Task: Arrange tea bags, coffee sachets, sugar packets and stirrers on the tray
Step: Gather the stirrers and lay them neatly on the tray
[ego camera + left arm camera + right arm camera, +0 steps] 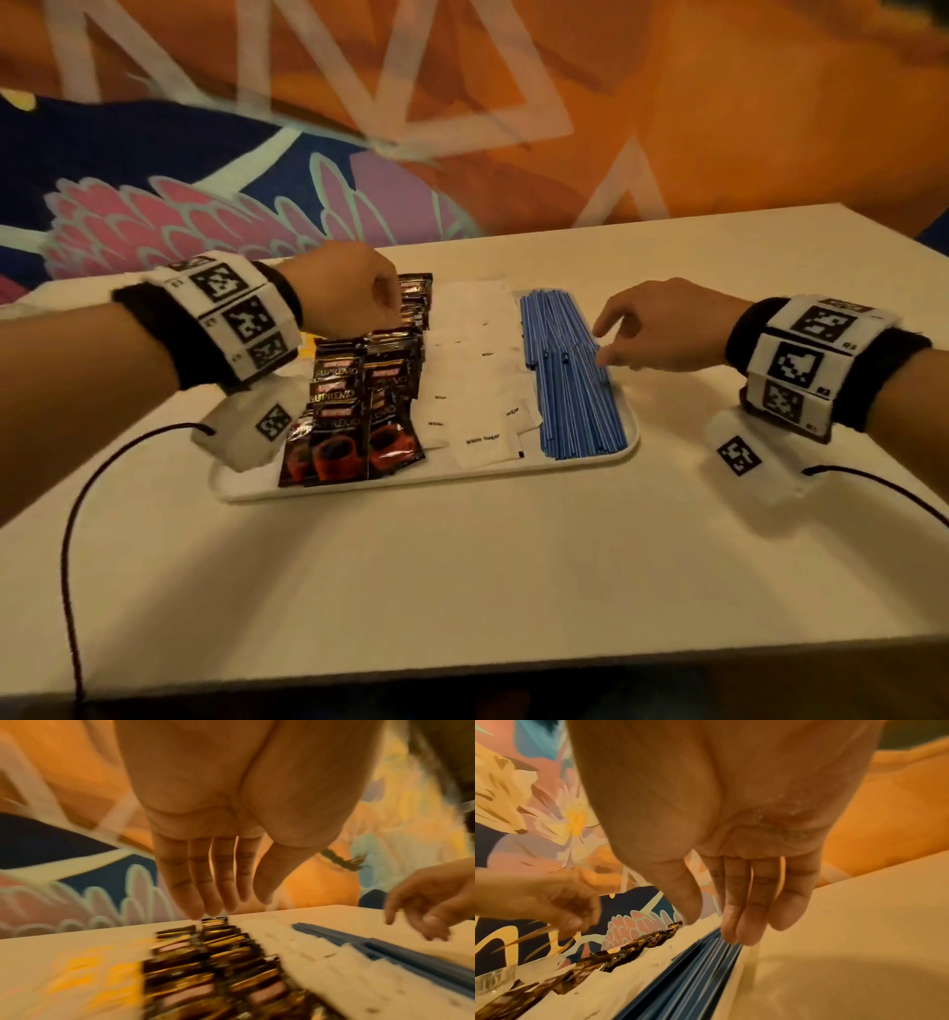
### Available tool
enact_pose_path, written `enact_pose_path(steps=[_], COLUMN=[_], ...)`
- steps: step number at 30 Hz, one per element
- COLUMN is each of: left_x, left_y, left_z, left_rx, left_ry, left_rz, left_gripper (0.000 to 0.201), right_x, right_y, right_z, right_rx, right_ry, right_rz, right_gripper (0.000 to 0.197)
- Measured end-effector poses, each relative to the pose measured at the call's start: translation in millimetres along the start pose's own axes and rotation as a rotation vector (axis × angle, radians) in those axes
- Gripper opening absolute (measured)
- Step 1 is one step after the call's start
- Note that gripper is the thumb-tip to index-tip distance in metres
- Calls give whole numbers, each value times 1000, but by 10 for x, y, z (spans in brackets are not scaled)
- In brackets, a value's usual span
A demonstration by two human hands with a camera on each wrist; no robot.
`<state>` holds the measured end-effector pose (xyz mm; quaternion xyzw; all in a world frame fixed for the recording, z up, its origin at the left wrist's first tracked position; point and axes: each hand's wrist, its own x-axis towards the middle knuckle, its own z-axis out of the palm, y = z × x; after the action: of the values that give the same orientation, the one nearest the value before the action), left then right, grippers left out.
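On the pale surface (462, 591) sits a white tray (630, 446). The left hand (344, 290) hovers over the far coffee sachets (354, 411), fingers straight and empty. White sugar packets (475, 360) fill the middle. The right hand (667, 324), fingers relaxed, touches the blue stirrers (570, 380) at the tray's right.

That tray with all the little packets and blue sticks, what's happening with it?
A person is tidying a drinks tray. Dark coffee sachets, white sugar packets and blue stirrers lie in rows. The left hand reaches down to the far sachets, fingers straight. The right hand nudges the stirrers' outer edge with its fingertips. Neither hand holds anything.
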<state>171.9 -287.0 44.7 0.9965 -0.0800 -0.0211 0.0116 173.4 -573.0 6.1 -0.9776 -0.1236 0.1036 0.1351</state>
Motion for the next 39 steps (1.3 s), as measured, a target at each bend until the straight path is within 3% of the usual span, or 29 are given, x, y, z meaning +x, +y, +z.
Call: enact_pose_path(steps=[5,11,17,22,29,39], left_x=[-311,-700,-823,-765,-511,59], left_y=[-703,-1113,-1219,-1199,-1293,-1481], left_z=[22,219,391,458,530,551], left_rx=[-65,-107,-313,-456,-469,-355], left_ry=[-110,-320,-381,-360,-232,-66], left_rz=[-380,-543,-587,-610,-605,-558], left_gripper=[20,35,41,35,29,27], right_x=[-21,-75,-98,-81,140,860], right_y=[51,31,-3,-60,-157,-244], right_z=[53,139,223,256,223,120], right_rx=[182,358,326,279,147,68], right_ry=[-96,-139,-127,-115,-77,1], right_rz=[148,248,277,297,310,287], right_gripper=[41,42,52,58,58,49])
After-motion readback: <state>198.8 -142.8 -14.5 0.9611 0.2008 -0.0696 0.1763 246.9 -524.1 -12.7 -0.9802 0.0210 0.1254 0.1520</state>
